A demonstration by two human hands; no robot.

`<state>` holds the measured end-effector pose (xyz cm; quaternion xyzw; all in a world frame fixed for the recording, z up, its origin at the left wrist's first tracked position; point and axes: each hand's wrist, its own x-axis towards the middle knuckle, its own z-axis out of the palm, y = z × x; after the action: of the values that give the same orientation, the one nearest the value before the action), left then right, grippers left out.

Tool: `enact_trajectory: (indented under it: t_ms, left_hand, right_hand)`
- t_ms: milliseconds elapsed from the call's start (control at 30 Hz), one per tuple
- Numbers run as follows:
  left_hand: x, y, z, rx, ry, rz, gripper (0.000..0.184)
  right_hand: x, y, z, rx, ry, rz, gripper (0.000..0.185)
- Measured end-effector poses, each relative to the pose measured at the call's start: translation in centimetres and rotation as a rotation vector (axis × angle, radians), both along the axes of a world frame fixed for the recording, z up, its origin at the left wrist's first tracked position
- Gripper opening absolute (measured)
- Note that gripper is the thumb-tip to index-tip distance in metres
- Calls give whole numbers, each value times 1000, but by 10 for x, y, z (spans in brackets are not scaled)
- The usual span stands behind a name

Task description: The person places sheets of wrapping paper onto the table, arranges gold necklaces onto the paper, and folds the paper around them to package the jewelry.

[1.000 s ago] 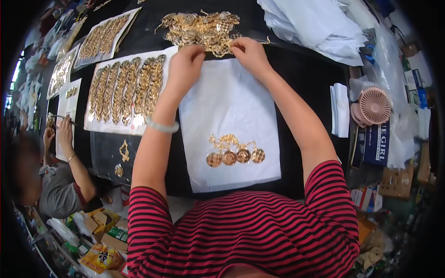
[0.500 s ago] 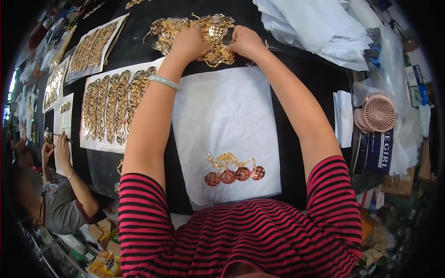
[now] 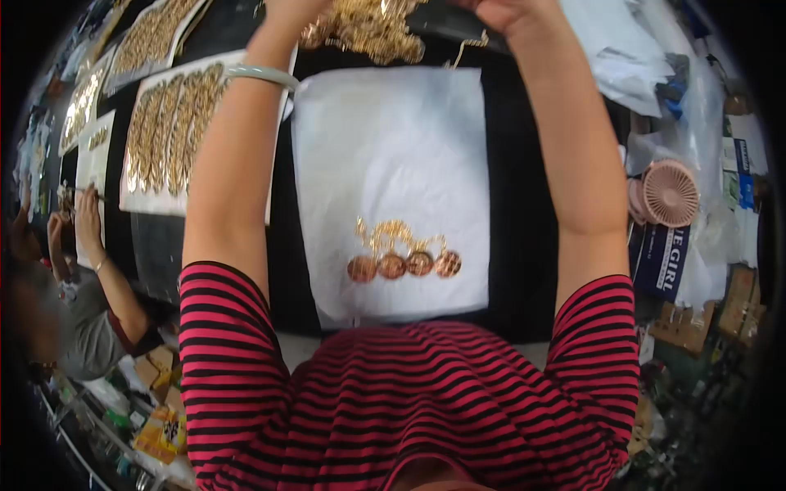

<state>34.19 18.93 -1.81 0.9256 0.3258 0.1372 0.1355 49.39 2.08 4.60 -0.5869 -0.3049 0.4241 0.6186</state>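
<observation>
- my T-shirt (image 3: 409,385): pinkish-red and black stripes
- my bangle (image 3: 262,74): pale greenish white
- chain heap (image 3: 368,33): gold
- four disc pendants (image 3: 391,268): coppery red, chain (image 3: 393,227) gold
- sheet (image 3: 389,147): white
- tabletop (image 3: 524,254): black
- fan (image 3: 670,194): pink
- "GIRL" box (image 3: 660,255): navy, white lettering

sheet (image 3: 385,139): on the desk (image 3: 524,270)
medallions (image 3: 393,268): on its near end
jewellery pile (image 3: 372,33): just behind
fan (image 3: 671,193): way off right

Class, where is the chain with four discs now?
In the head view, the chain with four discs lies near the middle, on the lower part of the white sheet, towards the striped shirt.
</observation>
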Motion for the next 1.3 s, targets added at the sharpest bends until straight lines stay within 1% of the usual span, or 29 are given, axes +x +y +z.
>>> enact_trajectory:
  t_ms: [67, 100, 133, 200, 233, 267, 300, 333, 367, 400, 467, 500, 633, 733, 767, 800, 867, 900, 1000, 1033, 1133, 1167, 1267, 1300]
  left_hand:
    - [-20, -10, 35, -197, -433, 33, 20]
    - [-29, -17, 41, -285, -665, 54, 15]
    - [-43, -30, 38, -295, -658, 65, 15]
    - [-73, -61, 30, -532, -457, 122, 16]
    - [-88, -76, 24, -645, -361, 148, 17]
    - [-103, -94, 3, -636, -372, 118, 23]
    - [-118, -111, -21, -620, -388, 87, 31]
    - [-132, -132, -29, -706, -377, 89, 30]
    - [-145, -151, -36, -793, -362, 90, 29]
    - [-157, -167, -39, -792, -372, 97, 29]
    - [-176, -194, -43, -774, -278, 151, 31]
    - [-181, -200, -43, -769, -288, 148, 31]
    - [-191, -209, -36, -746, -320, 131, 29]
    - [-180, -206, -28, -585, -231, 175, 27]
    - [-181, -208, -31, -576, -238, 173, 27]
    - [-183, -212, -39, -344, -249, 140, 27]
    - [-188, -223, -37, 113, -260, 67, 27]
    - [-190, -226, -37, 113, -261, 63, 27]
    - [-196, -232, -33, -253, -87, 92, 28]
    - [-197, -232, -33, -255, -82, 88, 28]
    - [-199, -228, -32, -351, -202, 77, 27]
    - [-201, -227, -31, -343, -203, 72, 27]
    - [-205, -213, -23, -420, -127, -46, 29]
    - [-201, -201, -19, -401, -133, -58, 29]
  right_hand:
    - [-24, -17, 6, 99, 112, -151, 7]
    - [-34, -25, -1, 89, 121, -147, 7]
    - [-45, -35, -15, 9, 101, -95, 6]
    - [-68, -59, -45, -136, 46, 12, 7]
    - [-83, -73, -60, -184, 61, -5, 2]
    - [-101, -88, -73, -230, 71, -18, 8]
    - [-120, -98, -82, -272, 139, -76, 7]
    - [-137, -108, -87, -317, 208, -134, 5]
    - [-148, -118, -87, -317, 198, -123, 5]
    - [-158, -127, -87, -299, 210, -114, 6]
    - [-172, -144, -89, -266, 238, -105, 8]
    - [-174, -148, -90, -260, 229, -104, 8]
    - [-174, -149, -90, -255, 114, -64, 8]
    - [-169, -136, -90, -332, -97, -113, 10]
    - [-169, -137, -91, -322, -103, -113, 10]
    - [-169, -139, -93, -350, -201, -77, 9]
    - [-170, -144, -95, -413, -391, -10, 9]
    - [-170, -146, -97, -413, -391, -15, 9]
    - [-171, -148, -101, -353, -674, 107, 16]
    - [-172, -148, -99, -355, -669, 104, 16]
    - [-171, -143, -90, -412, -773, 137, 16]
    - [-172, -144, -91, -406, -774, 130, 16]
    - [-163, -145, -92, -333, -932, 300, 19]
    - [-150, -137, -88, -320, -940, 282, 19]
